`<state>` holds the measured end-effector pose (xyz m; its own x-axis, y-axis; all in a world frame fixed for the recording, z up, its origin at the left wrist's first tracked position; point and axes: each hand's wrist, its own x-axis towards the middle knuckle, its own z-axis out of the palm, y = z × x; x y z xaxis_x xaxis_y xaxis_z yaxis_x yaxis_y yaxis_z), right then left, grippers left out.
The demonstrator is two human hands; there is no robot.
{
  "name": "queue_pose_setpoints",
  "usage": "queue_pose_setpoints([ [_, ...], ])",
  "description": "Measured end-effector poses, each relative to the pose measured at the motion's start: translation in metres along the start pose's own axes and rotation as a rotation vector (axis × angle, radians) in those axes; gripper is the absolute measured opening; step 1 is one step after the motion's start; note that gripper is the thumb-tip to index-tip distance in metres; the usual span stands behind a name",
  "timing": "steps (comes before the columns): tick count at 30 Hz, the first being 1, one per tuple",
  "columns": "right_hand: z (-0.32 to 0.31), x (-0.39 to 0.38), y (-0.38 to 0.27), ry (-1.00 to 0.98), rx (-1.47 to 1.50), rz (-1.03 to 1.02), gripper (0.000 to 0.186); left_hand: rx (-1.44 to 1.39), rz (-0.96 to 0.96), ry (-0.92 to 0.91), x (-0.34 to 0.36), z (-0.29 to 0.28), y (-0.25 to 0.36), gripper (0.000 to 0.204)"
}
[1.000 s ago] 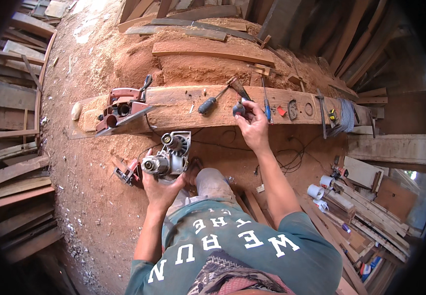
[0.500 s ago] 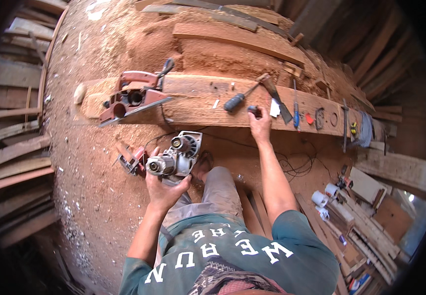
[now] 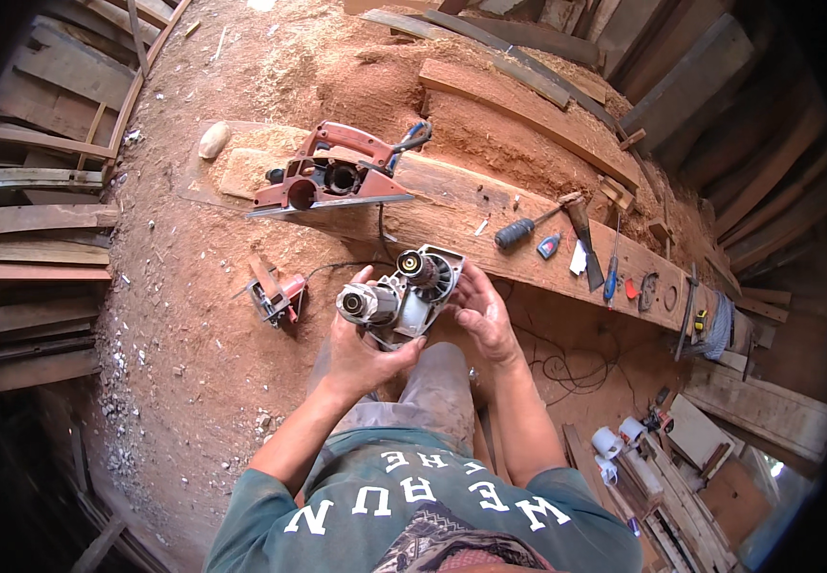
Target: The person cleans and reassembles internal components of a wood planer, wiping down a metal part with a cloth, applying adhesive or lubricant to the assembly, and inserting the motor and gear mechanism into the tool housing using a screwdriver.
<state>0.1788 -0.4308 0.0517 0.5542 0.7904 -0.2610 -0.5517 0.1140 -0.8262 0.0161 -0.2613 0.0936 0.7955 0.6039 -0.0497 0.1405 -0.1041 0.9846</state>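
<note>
My left hand (image 3: pixel 360 355) is closed around a power-tool motor assembly (image 3: pixel 413 309), its thumb along the near edge. The assembly has a metal housing, a round grey part on the left and a dark finned fan beside a round bearing end. At the housing's right side is my right hand (image 3: pixel 490 320), fingers curled against its edge and partly hidden behind it. Beyond them, a red electric planer body (image 3: pixel 337 172) with open round holes rests on a thick wooden beam (image 3: pixel 451 201). A small blue-and-grey bottle (image 3: pixel 548 245) lies on that beam.
Along the beam are a dark-handled tool (image 3: pixel 515 234), a hatchet-like tool (image 3: pixel 580 239), a blue screwdriver (image 3: pixel 612 277) and a yellow item (image 3: pixel 700 320). A small red power tool (image 3: pixel 279 294) sits on the sawdust floor with a cord. Planks (image 3: pixel 31 224) stack at left.
My right hand has let go of the small bottle on the beam and come back to the motor assembly's right side. The view has shifted, and my left hand still holds the assembly.
</note>
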Motion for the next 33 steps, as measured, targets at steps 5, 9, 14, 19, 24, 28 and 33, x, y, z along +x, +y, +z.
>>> queue_pose_setpoints([
  [5, 0.032, 0.017, -0.016, 0.073, -0.339, -0.239, 0.092, -0.047, 0.012, 0.050, 0.003, -0.007, 0.004, 0.113],
  [9, 0.034, 0.023, -0.021, 0.127, -1.199, -0.721, 0.082, -0.175, -0.095, 0.035, 0.007, -0.021, 0.014, 0.112],
  [14, 0.028, 0.048, 0.005, 0.098, -1.400, -1.056, 0.077, -0.164, -0.130, 0.033, 0.012, -0.023, 0.023, 0.112],
  [19, 0.031, 0.088, 0.026, 0.178, -1.278, -1.221, 0.090, -0.275, -0.070, 0.089, 0.019, -0.002, 0.021, 0.110],
  [24, 0.028, 0.139, 0.054, 0.281, -0.972, -1.412, 0.082, -0.297, 0.058, 0.158, 0.031, 0.018, 0.017, 0.093],
  [28, 0.039, 0.147, 0.039, 0.409, -1.133, -1.591, 0.097, -0.306, 0.142, 0.131, 0.032, 0.018, -0.009, 0.089],
  [33, 0.025, 0.159, 0.042, 0.452, -1.167, -1.744, 0.101, -0.313, 0.134, -0.061, 0.037, 0.007, -0.024, 0.077],
])
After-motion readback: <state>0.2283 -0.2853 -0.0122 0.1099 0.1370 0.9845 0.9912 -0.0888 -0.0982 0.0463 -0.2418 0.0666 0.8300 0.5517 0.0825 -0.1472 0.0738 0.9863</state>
